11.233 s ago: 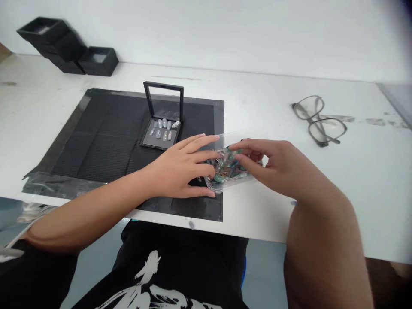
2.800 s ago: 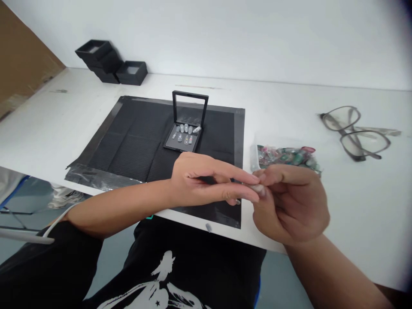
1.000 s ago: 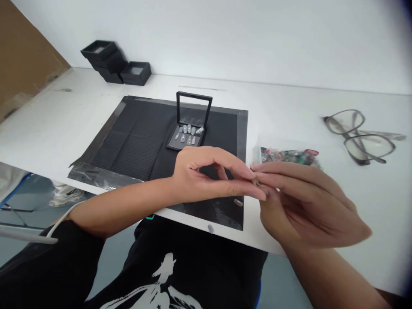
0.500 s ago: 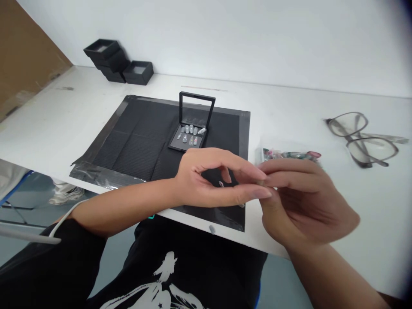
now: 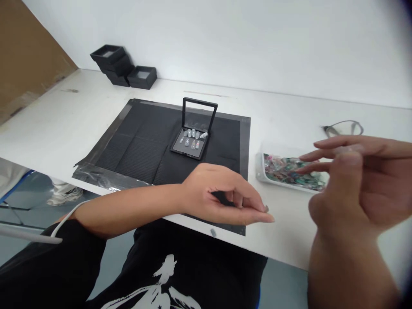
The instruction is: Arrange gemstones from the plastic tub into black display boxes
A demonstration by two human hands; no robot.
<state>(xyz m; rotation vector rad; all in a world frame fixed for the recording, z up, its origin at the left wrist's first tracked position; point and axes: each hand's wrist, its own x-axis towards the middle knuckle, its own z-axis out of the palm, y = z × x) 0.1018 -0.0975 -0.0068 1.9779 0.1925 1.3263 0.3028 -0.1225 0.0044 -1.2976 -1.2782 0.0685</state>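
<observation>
My left hand [image 5: 225, 197] is over the front right part of the black mat [image 5: 135, 141], thumb and forefinger pinched on a small greyish piece [image 5: 266, 209] whose edge peeks out at the fingertips. To the right, my right hand [image 5: 363, 184] is blurred. A small clear piece [image 5: 350, 149] shows between its thumb and forefinger, while the other fingers stretch over a clear plastic tub [image 5: 286, 184] of small colourful pieces. On the mat stands an opened black display case [image 5: 188, 150], its framed lid upright, with several decorated press-on nails [image 5: 192, 134] inside.
Black boxes [image 5: 116, 64] are stacked at the back left, one more box [image 5: 142, 77] beside them. Glasses [image 5: 344, 128] lie at the right, partly behind my right hand. A small grey bit [image 5: 213, 233] rests at the table's front edge.
My hands have parted. The right hand has moved right, over the tub, with a clear piece in its fingers; the left has shifted slightly down. More of the tub shows now.
</observation>
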